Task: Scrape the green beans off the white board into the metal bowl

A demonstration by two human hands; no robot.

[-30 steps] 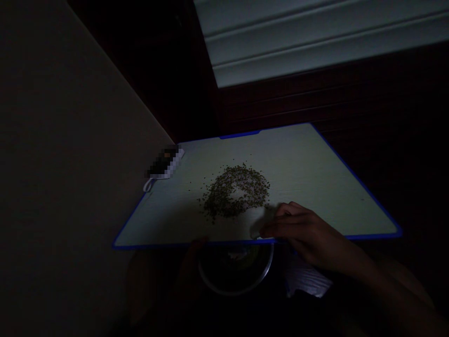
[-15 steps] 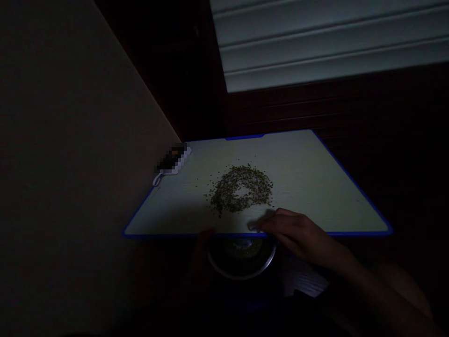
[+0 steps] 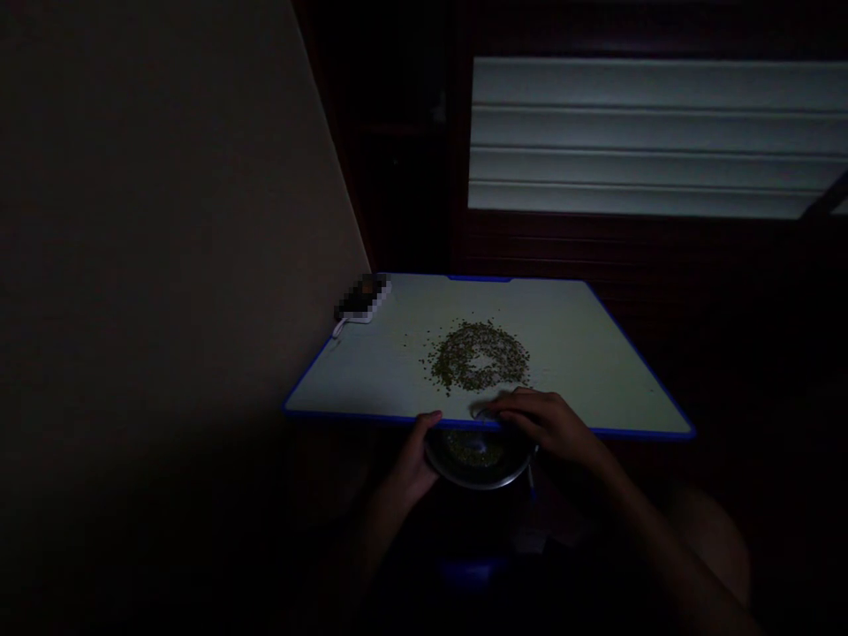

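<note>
One desk [image 3: 596, 353], pale top with a blue rim, set against a wall [image 3: 165, 221] on its left side. One heap of small greenish grains [image 3: 478, 356] lies near the middle of the desk, spread in a ring with a bare patch at its centre; a few stray grains sit just outside the ring. One metal bowl [image 3: 478, 458] is held below the desk's near edge, its rim just under the blue border, with some grains inside. Left hand [image 3: 416, 458] grips the bowl's left side, fingers curled round the rim. Right hand [image 3: 547, 424] rests on the near edge of the desk above the bowl, fingers bent and close together, fingertips on the desk surface just short of the heap; whether it holds any grains cannot be told. One small white item [image 3: 361, 300] with a loop sits at the desk's far left corner, blurred out; no writing legible. One slatted light panel [image 3: 655, 141] behind the desk. Room is very dark.
</note>
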